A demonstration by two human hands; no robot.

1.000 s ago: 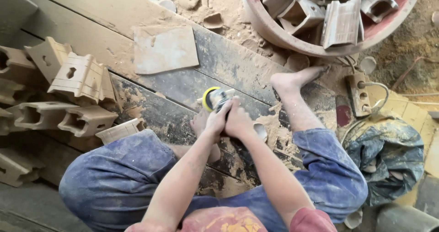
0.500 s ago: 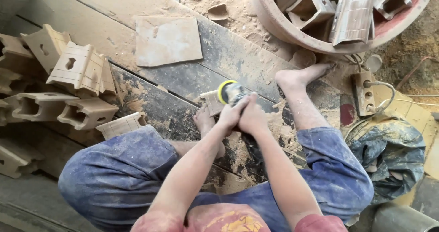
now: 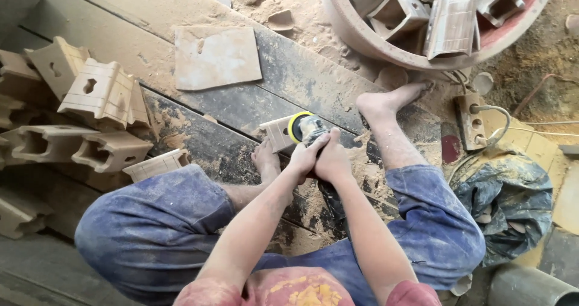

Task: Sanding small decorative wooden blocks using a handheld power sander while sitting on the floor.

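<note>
I sit over dark, sawdust-covered planks (image 3: 241, 104) with both knees spread. My left hand (image 3: 304, 156) and my right hand (image 3: 335, 161) are clasped together on a small power sander (image 3: 306, 127) with a yellow disc. The disc presses against a small pale wooden block (image 3: 276, 132) lying on the planks. My left foot (image 3: 265, 161) rests right beside that block, and my right foot (image 3: 386, 101) is stretched out farther away.
Carved wooden blocks (image 3: 102, 95) are piled at the left. A square board (image 3: 217, 57) lies on the planks. A round reddish tub (image 3: 362, 37) holds more carved pieces. A power strip (image 3: 470, 122) with a cable and a dark bag (image 3: 506, 203) are at the right.
Both hands and the sander have shifted slightly to the right along the small block. The grip is unchanged.
</note>
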